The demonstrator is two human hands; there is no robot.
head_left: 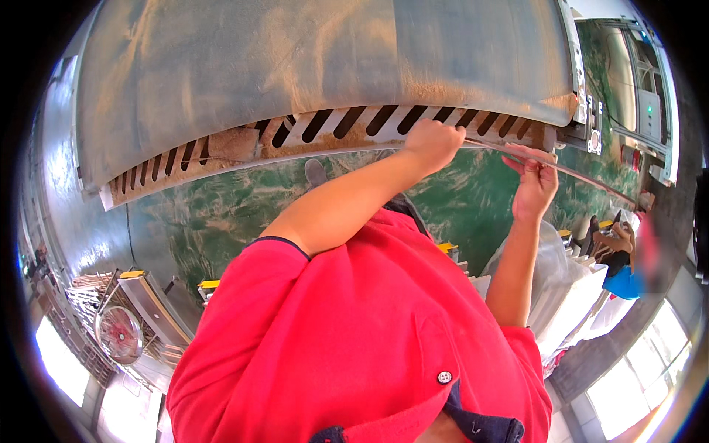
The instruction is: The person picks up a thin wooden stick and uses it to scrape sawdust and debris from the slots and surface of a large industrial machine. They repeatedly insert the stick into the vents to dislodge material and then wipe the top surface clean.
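Your left hand (436, 144) is closed around one end of a thin strip (591, 180), right of centre in the frame; your right hand (533, 184) grips it farther right, where it slants down toward the right edge. Behind your left hand runs a slotted rail (299, 136), under the broad grey surface (332, 52) across the top

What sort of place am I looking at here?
Probably a factory or workshop floor: there's a broad, dust-smeared machine surface with a slotted edge, a powder-streaked green floor, and a large round fan off to the left.
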